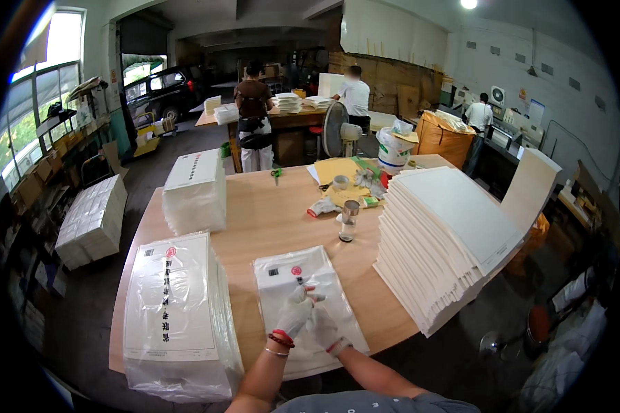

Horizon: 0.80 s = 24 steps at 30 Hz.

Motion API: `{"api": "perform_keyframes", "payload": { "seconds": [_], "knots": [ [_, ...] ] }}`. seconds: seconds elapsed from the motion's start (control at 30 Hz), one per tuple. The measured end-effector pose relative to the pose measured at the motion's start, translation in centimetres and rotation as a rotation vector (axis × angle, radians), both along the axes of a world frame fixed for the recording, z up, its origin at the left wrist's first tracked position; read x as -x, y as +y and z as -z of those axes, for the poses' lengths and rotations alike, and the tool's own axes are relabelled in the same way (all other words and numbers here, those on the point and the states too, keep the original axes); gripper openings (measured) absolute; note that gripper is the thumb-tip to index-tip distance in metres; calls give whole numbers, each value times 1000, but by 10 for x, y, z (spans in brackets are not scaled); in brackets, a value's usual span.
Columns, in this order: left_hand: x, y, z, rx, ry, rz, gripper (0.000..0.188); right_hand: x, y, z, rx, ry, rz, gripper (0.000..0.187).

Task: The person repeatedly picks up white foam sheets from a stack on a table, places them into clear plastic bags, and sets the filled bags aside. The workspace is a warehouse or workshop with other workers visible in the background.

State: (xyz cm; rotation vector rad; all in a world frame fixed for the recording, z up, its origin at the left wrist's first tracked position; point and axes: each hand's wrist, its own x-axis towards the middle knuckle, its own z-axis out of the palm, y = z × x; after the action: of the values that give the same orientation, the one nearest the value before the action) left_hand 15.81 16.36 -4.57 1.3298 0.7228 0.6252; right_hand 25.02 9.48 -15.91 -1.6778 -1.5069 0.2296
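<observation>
My left hand [294, 311] and my right hand [321, 327], both in white gloves, meet above a flat packet [272, 275] of white paper in a clear plastic bag. The packet lies near the table's front edge, with a barcode, a red round mark and dark print on it. My fingers are bent and pressed close together, some fingertips showing pinkish. Whatever may be between them is too small to make out. Left of the packet rises a tall stack of bagged packets [189, 296]. On the right, a high, leaning stack of white sheets or folders [455, 213] fans out.
Another bagged stack [194, 189] stands at the table's [255, 206] far left. Beyond the packet are a glass bottle [349, 220], a tape roll [341, 182], gloves [324, 206], green scissors [276, 174] and a white bucket [395, 151]. A fan [336, 129] and several people are farther back.
</observation>
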Motion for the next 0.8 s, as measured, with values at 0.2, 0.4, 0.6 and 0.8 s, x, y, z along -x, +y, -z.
{"api": "perform_keyframes", "payload": {
  "seconds": [0.2,0.4,0.6,0.8],
  "knots": [
    [-7,-10,13,-364,58,-38,38,-11,-41,-2,182,3,-304,33],
    [13,-47,0,-863,296,-168,48,-98,-182,-221,-140,-233,-42,16],
    [19,-76,-34,-1326,278,-363,50,-210,-238,-315,-167,-764,339,44],
    [4,-107,-52,-1084,-11,-7,36,-249,-227,-343,-120,-551,238,35]
  ]
}}
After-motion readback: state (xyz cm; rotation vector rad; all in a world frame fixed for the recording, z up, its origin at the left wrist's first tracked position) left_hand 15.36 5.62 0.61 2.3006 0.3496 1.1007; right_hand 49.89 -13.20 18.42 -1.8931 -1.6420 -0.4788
